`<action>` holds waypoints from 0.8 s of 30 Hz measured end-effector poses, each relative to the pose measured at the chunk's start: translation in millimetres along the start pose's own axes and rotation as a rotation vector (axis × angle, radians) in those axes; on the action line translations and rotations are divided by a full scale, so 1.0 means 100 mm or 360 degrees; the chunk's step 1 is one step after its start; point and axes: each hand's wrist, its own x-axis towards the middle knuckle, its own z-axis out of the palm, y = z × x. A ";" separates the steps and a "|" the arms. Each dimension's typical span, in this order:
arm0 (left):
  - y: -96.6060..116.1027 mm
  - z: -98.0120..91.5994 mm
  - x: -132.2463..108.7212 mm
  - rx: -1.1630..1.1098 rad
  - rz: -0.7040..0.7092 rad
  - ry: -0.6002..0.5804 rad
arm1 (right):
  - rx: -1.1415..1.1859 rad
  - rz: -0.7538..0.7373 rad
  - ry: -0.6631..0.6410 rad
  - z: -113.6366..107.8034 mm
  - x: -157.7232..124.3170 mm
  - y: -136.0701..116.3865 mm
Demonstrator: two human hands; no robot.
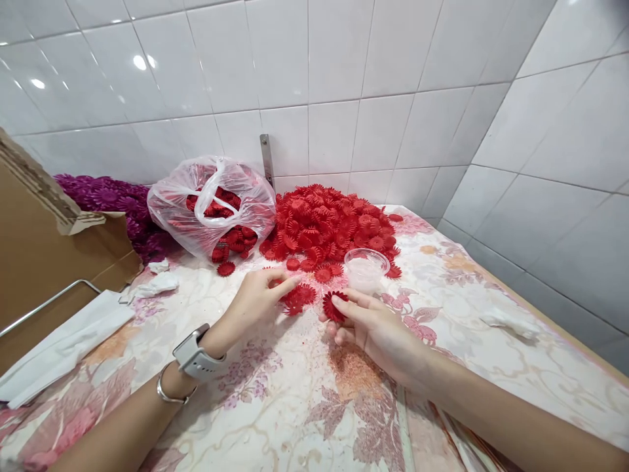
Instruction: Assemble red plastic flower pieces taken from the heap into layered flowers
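Observation:
Between the thumb and fingers of my right hand (366,321) is a dark red flower head (335,306) with a fringed edge, raised a little above the table. My left hand (260,298), wearing a watch and a bracelet, is closed with thumb and fingers at another red flower head (301,299); part of its grip is hidden. Just beyond both hands rises a large pile of red flower heads (329,223). A round clear plastic tub (366,270) with whitish, translucent contents stands at the pile's front right, close to my right fingertips.
A tied clear plastic bag (211,203) of red flower heads stands left of the pile, with purple ones (108,196) behind. At the left are a cardboard box (63,262) and white paper (63,347). Crumpled tissue (511,322) lies right on the floral tablecloth (275,419). Tiled walls bound the table.

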 end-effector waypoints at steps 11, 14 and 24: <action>0.23 0.17 -0.22 -0.0116 0.0159 -0.0153 | -0.0377 -0.0156 -0.0176 -0.01 0.00 0.03; 0.22 0.23 -0.26 -0.0101 0.0125 -0.0195 | -0.0413 -0.0112 -0.0236 0.00 0.01 0.04; 0.23 0.28 -0.31 0.0167 0.0222 -0.0117 | -0.0718 -0.0162 -0.0255 -0.01 0.00 0.00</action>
